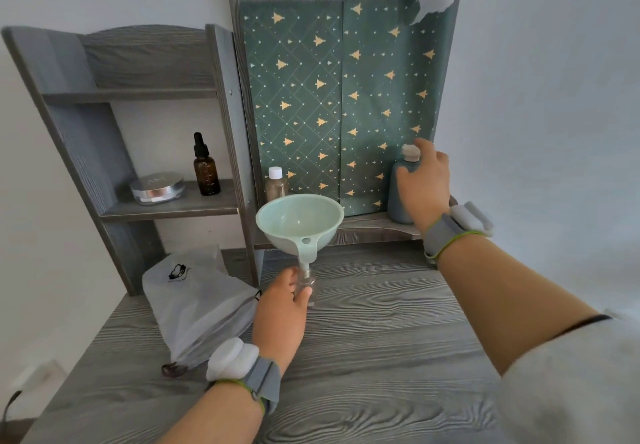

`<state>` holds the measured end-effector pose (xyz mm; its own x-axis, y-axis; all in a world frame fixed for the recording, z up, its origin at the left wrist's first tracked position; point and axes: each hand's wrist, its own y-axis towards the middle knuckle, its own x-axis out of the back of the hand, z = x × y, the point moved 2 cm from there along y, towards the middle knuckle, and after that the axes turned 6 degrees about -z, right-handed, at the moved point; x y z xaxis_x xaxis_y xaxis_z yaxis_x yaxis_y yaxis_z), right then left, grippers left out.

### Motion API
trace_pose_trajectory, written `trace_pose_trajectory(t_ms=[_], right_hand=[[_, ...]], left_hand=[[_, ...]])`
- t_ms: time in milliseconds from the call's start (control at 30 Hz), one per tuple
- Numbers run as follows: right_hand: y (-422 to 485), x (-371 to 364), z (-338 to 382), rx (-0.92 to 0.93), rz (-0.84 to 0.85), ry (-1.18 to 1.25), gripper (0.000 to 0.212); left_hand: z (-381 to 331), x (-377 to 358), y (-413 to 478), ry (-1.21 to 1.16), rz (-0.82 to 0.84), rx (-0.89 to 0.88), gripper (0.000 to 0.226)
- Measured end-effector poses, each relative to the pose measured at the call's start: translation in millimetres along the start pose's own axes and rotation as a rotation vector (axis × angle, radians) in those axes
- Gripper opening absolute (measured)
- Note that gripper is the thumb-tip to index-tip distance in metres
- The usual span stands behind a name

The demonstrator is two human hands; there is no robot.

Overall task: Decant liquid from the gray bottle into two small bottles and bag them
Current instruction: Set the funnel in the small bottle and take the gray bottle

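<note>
Left hand (282, 301) fingers hold the small bottle (307, 287) under the funnel (300, 221); right hand (424, 183) fingers wrap the gray bottle (398, 197)

Tabletop and rear shelving: positions of items.

On the tabletop (381, 322), centre, a small bottle (308, 286) stands with a funnel (299, 218) seated in its neck; the left hand (280, 308) is around it. A bag (197, 308) lies to its left. Behind, on the rear ledge (374, 225), a second small bottle (276, 183) stands left and the large bottle (401, 187) right, under the right hand (424, 183). On the left shelf (207, 204), a compact (157, 187) sits left of a dropper bottle (206, 166).
</note>
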<state>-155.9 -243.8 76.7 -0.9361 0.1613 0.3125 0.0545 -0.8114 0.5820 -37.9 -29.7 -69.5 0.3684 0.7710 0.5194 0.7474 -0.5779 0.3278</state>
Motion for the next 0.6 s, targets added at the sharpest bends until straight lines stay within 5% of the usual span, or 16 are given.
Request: trace_pose_trajectory(t_ms=[400,600], right_hand=[[11,-18,-25,0.069,0.038,-0.088,0.069],[8,-11,-25,0.114,0.036,-0.089,0.062]], left_hand=[[5,-3,-3,0.021,-0.039,-0.052,0.038],[4,0,-4,0.047,-0.035,-0.059,0.041]])
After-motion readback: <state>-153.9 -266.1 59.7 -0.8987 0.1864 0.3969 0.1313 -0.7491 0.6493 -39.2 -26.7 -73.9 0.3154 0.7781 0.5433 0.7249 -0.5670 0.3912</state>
